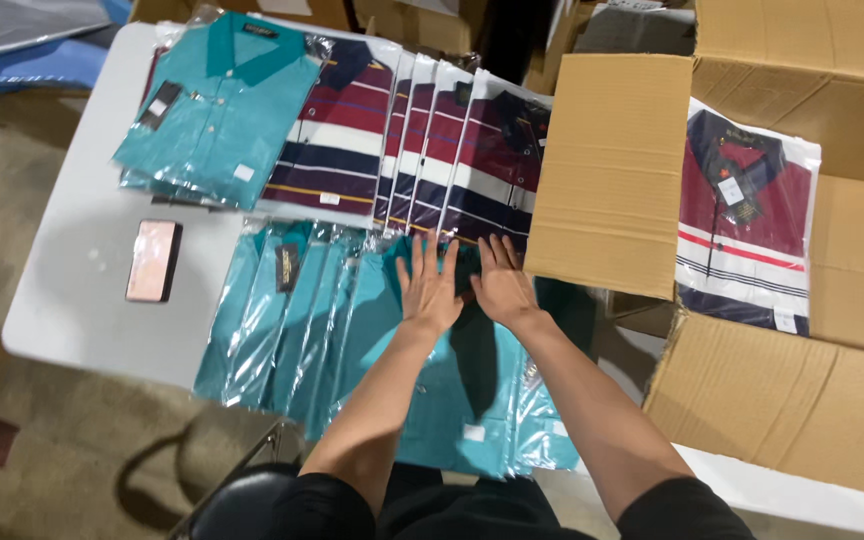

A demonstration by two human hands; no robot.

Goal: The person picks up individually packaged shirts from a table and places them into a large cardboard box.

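My left hand and my right hand lie flat, side by side, fingers spread, on the top teal polo shirt in a clear bag. It tops a fanned row of several bagged teal shirts along the near edge of the white table. Behind them lies a fanned row of maroon, navy and white striped bagged shirts. A small stack of teal bagged shirts sits at the far left of that row.
A large open cardboard box stands to the right, its flap resting over the table, with a striped bagged shirt inside. A phone lies on the left of the table. A black stool is below me.
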